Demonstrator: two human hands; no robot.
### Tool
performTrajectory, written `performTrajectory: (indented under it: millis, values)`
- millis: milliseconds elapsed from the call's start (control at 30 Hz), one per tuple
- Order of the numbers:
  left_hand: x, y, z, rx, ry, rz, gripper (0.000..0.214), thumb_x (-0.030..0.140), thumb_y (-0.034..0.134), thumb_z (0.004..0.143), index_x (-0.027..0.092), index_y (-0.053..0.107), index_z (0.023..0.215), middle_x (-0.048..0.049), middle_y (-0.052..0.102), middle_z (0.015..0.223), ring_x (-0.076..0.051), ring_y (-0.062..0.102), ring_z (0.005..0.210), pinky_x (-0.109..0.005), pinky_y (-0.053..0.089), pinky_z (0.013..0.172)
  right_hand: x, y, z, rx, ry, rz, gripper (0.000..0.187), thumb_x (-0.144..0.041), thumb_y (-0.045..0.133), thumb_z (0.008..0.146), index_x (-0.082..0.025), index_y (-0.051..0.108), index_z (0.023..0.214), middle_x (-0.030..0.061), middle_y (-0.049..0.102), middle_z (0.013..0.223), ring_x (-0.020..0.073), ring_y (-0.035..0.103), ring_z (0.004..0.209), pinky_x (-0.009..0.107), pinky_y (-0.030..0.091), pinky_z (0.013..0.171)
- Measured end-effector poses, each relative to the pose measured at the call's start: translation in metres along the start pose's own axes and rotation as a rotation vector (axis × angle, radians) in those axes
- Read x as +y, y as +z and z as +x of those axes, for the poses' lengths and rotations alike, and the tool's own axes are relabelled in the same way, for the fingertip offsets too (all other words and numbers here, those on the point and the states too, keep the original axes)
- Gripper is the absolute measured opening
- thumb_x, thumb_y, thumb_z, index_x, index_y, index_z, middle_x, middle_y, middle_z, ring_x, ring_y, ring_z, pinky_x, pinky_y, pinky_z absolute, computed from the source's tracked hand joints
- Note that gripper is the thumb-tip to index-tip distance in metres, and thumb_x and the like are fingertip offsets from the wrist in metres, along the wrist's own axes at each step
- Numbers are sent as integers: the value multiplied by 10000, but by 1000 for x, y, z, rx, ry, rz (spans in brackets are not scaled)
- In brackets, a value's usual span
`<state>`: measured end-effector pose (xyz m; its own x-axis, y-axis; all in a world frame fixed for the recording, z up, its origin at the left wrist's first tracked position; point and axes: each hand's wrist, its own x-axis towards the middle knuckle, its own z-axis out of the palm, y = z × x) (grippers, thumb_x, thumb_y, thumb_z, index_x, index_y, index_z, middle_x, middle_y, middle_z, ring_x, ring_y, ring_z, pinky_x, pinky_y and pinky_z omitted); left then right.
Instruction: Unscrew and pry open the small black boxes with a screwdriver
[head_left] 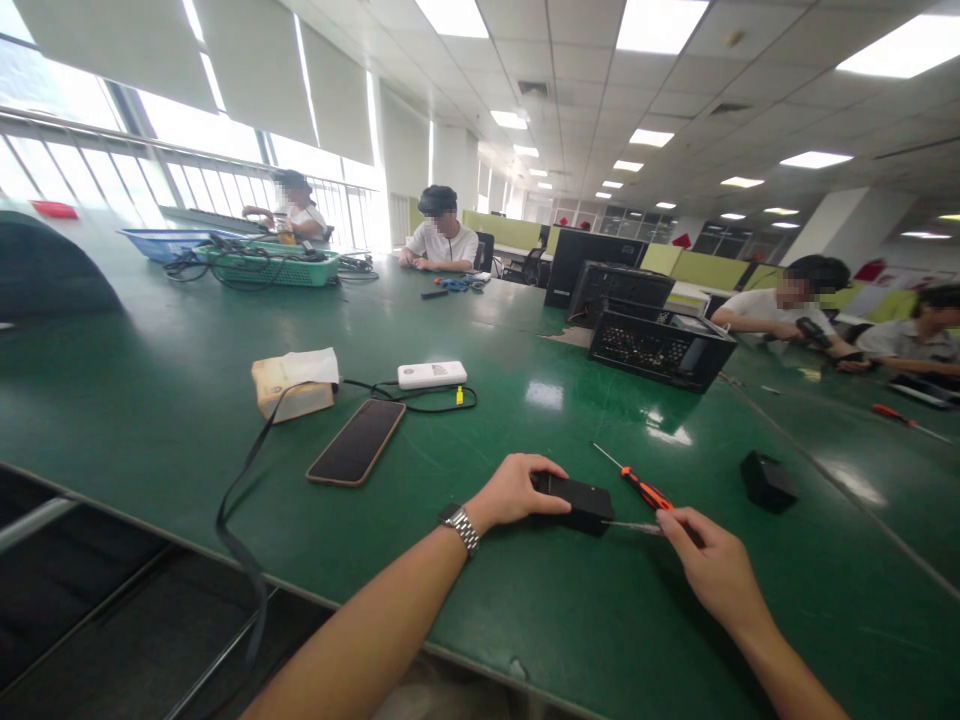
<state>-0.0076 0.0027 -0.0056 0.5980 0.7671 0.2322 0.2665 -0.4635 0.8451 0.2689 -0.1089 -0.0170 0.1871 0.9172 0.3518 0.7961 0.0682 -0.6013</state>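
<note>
My left hand [517,490] is closed over the near end of a small black box [577,503] that lies on the green table [525,600]. My right hand [709,560] pinches a thin metal tool [634,525] whose tip touches the box's right side. An orange-handled screwdriver [637,485] lies loose on the table just behind the box. A second small black box [766,480] sits to the right, apart from both hands.
A dark phone [357,441], a white power bank [431,374] with a cable and a tissue pack [292,383] lie to the left. An open computer case [660,345] stands behind. Green and blue baskets [262,265] sit far left. Several other people sit around the table.
</note>
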Motion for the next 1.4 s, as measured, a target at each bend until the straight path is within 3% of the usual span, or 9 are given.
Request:
performTrajectory:
  millis: [433, 800, 900, 1033, 1300, 1400]
  values:
    - [3, -1, -1, -5, -17, 7, 437, 389, 787, 652, 150, 722, 1012, -40, 698, 921, -177, 599, 764, -234, 432, 654, 3, -4, -1, 32, -16, -70, 389, -533, 475, 883, -221, 682, 778, 3, 665, 697, 170, 594, 597, 259, 436, 565]
    - [1, 2, -1, 30, -16, 17, 456, 414, 784, 654, 145, 718, 1017, -47, 700, 935, -179, 602, 763, -240, 438, 668, -12, 2, -12, 180, -91, -580, 417, -518, 359, 939, -252, 671, 862, 38, 655, 834, 187, 608, 686, 246, 371, 443]
    - [1, 3, -1, 35, 0, 14, 452, 415, 785, 657, 142, 721, 1011, -46, 702, 923, -176, 602, 757, -238, 435, 667, -7, 8, -10, 107, -134, -490, 387, -488, 368, 947, -251, 668, 886, 40, 661, 863, 182, 623, 701, 251, 414, 481]
    - [1, 3, 0, 33, 7, 15, 429, 401, 783, 663, 146, 725, 1004, -44, 702, 913, -178, 603, 763, -236, 434, 664, -5, 13, -1, 14, -227, -283, 379, -455, 357, 961, -237, 654, 876, 45, 658, 881, 184, 636, 752, 284, 490, 643]
    - [-2, 3, 0, 23, 25, 18, 414, 384, 781, 668, 160, 718, 1011, -43, 694, 932, -184, 605, 795, -236, 437, 676, -21, 22, 15, -7, -252, -100, 376, -447, 378, 947, -227, 658, 828, 57, 665, 863, 216, 631, 826, 321, 497, 732]
    - [0, 3, -1, 28, 33, 26, 401, 378, 779, 673, 159, 717, 1003, -44, 693, 940, -184, 606, 807, -234, 435, 682, -23, 27, 17, 32, -206, -96, 338, -439, 388, 943, -219, 644, 944, 60, 662, 920, 217, 636, 829, 327, 499, 725]
